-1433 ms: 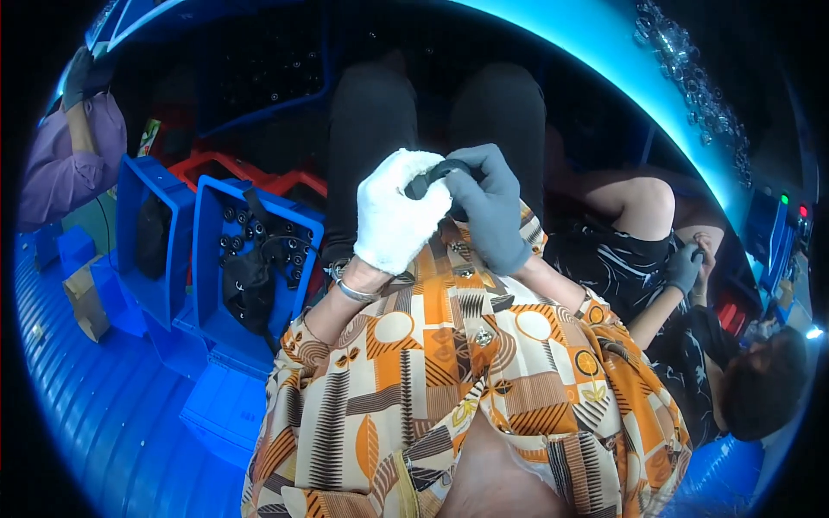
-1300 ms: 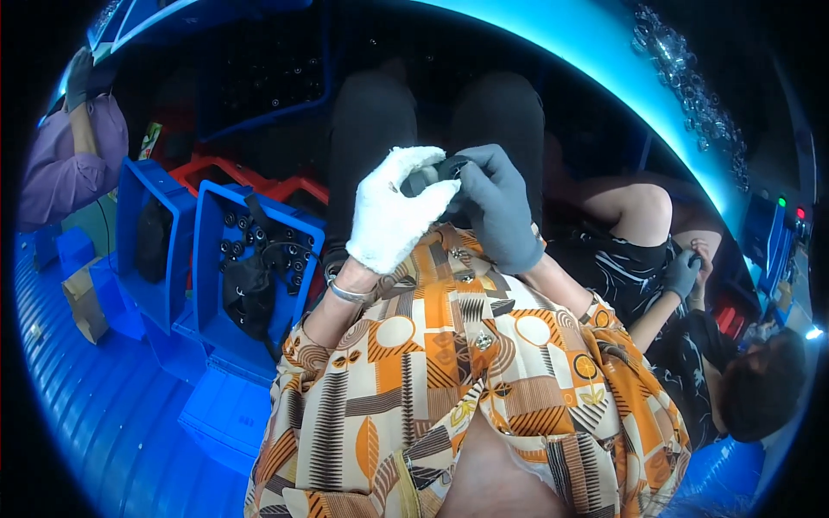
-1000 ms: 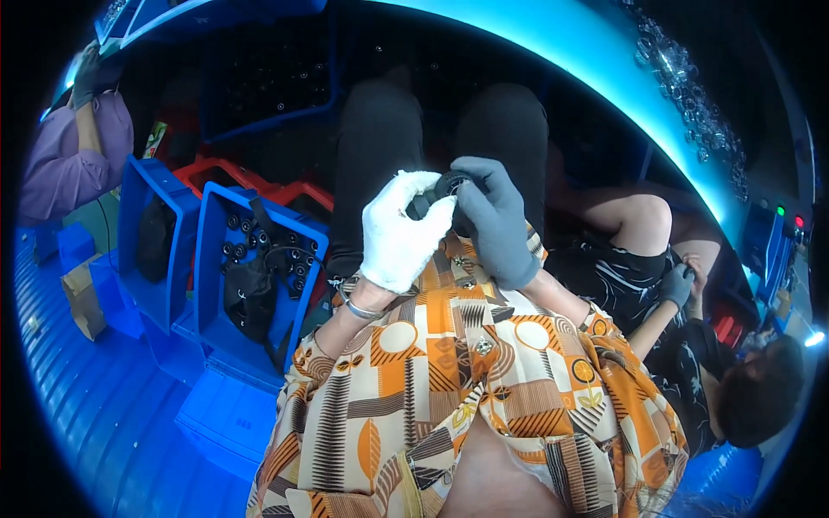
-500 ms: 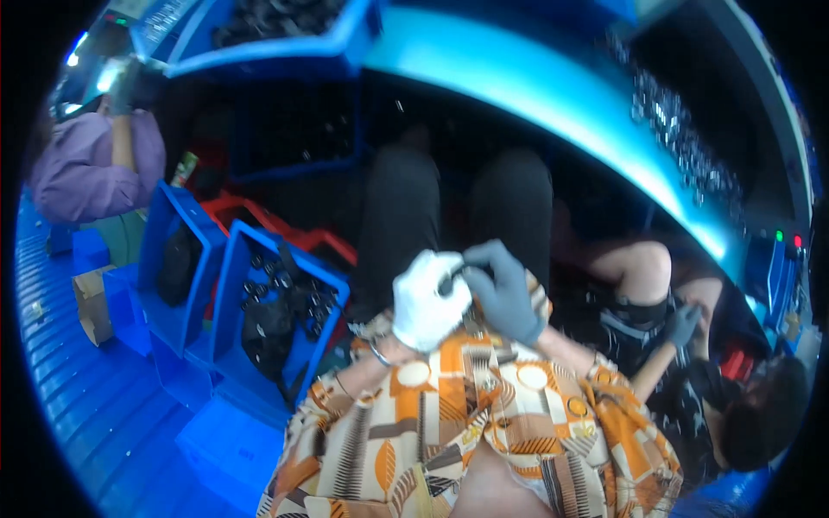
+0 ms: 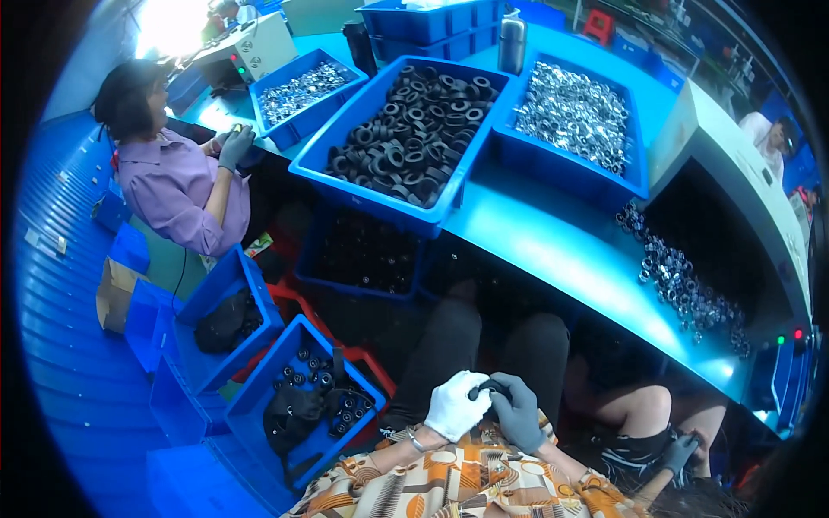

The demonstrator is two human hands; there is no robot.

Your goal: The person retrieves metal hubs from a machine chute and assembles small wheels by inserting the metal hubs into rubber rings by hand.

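Note:
My left hand [image 5: 455,404], in a white glove, and my right hand [image 5: 521,413], in a grey glove, meet over my lap and grip a small black ring-shaped part [image 5: 487,388] between them. Both hands sit low in the view, above my dark trousers and below the edge of the blue worktable [image 5: 561,250]. Most of the part is hidden by my fingers. On the table a large blue bin of black rings [image 5: 406,138] stands beside a blue bin of shiny metal rings [image 5: 574,112].
Loose metal rings [image 5: 682,281] lie along the table's right side. Blue crates with black parts [image 5: 306,406] stand on the floor at my left. A person in a purple shirt [image 5: 173,186] sits at the left; another gloved person [image 5: 669,449] sits at my right.
The view has lifted from my lap to the table, so the bins now show. My hands stay together on the black part and appear lower and smaller.

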